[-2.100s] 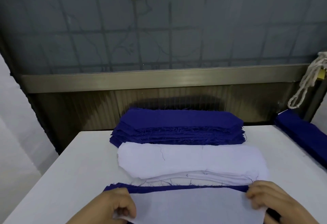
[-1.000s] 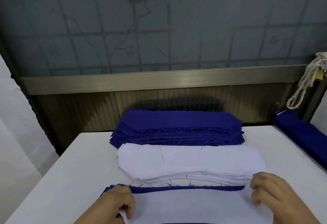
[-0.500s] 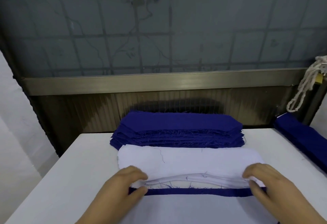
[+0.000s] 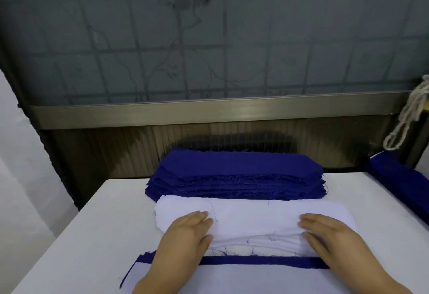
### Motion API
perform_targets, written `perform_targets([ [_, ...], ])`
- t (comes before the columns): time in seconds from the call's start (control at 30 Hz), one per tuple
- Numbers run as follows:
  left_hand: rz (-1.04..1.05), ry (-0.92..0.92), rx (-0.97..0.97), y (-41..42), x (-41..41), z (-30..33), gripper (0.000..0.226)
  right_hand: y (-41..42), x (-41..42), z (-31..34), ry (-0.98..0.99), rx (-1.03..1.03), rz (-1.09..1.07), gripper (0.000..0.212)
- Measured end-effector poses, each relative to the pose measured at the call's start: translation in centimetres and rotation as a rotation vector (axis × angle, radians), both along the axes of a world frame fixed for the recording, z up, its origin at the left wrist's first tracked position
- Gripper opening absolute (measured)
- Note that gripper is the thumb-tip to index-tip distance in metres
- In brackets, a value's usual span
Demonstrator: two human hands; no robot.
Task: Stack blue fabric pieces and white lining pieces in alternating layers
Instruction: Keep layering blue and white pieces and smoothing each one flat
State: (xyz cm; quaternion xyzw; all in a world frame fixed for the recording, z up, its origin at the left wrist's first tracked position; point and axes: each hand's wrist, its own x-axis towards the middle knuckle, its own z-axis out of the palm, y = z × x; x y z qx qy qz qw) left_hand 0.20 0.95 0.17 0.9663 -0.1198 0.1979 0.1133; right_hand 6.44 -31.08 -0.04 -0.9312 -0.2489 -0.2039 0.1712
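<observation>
White table point(image 4: 69, 235) bears white lining pile point(image 4: 255, 217) under both flat hands.

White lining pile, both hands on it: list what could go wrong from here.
1. Both the left hand and the right hand press flat on the white lining pile, whose near edges look loose and uneven; lifting could drag up more than one piece.
2. The top layer of the near stack is already white, with blue edging showing; another lining there would probably break the alternation.
3. The blue pile has frayed threads that might snag.
</observation>
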Motion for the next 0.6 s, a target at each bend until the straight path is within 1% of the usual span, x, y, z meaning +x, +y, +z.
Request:
perform_targets([
  [0.13,-0.017,-0.063,0.044,-0.35,-0.1,0.23,0.037,0.16,0.0,0.24,-0.094,-0.014,0.023,0.038],
  [0.2,-0.005,-0.057,0.027,-0.27,-0.1,0.23,0.034,0.12,-0.03,0.11,-0.108,0.006,0.018,0.035],
  [0.27,0.017,-0.062,0.007,-0.24,-0.03,0.31,0.029,0.21,-0.09,-0.09,-0.071,0.058,0.003,0.034],
  [0.33,0.047,-0.043,-0.038,-0.28,-0.1,0.27,0.026,0.32,-0.16,-0.19,0.011,0.128,-0.014,0.034],
  [0.43,0.066,0.001,-0.126,-0.12,-0.2,-0.09,0.019,0.21,-0.42,-0.2,0.091,0.159,-0.003,0.036],
  [0.53,0.054,0.004,-0.17,-0.08,-0.33,-0.24,0.008,-0.2,-0.78,-0.14,0.124,0.175,0.041,0.033],
  [0.6,0.048,-0.014,-0.196,-0.18,-0.53,-0.26,0.006,-0.35,-0.83,-0.26,0.125,0.187,0.046,0.028],
])
